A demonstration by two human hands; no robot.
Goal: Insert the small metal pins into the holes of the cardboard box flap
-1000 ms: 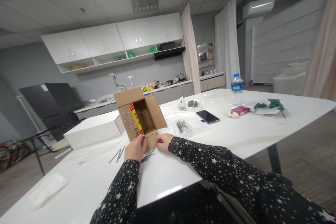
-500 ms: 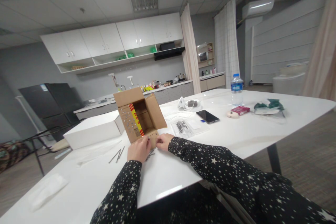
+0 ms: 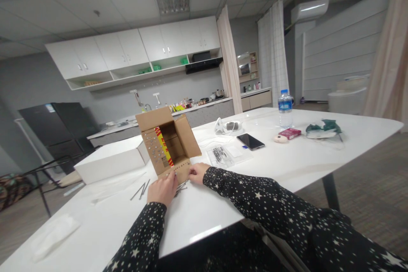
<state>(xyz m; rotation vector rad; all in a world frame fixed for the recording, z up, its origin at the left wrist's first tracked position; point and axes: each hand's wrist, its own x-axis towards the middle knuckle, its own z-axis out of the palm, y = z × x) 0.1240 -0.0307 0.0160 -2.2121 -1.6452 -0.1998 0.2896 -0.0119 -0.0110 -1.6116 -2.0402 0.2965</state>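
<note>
An open cardboard box (image 3: 183, 140) stands tilted on the table, its flaps spread. Small grey metal heads dot its left flap (image 3: 153, 148), beside yellow-and-red tape. A row of small dark dots runs along the front flap (image 3: 181, 171). My right hand (image 3: 198, 173) pinches the right edge of that flap. At the flap's left side is my left hand (image 3: 162, 188), its fingers closed together; whatever is between the fingertips is too small to make out. Several long dark screws or nails (image 3: 182, 188) lie partly under the flap, and more thin metal pins (image 3: 140, 189) lie to the left.
Left of the box sits a white carton (image 3: 108, 159). To the right lie a clear bag of small parts (image 3: 219, 154), a phone (image 3: 250, 141), a pink box (image 3: 290, 133) and a green-and-white bundle (image 3: 323, 129). A water bottle (image 3: 285, 108) stands behind them.
My left hand has shifted slightly left and down off the front flap, uncovering more of its dotted row. My right hand keeps its place at the flap's edge.
</note>
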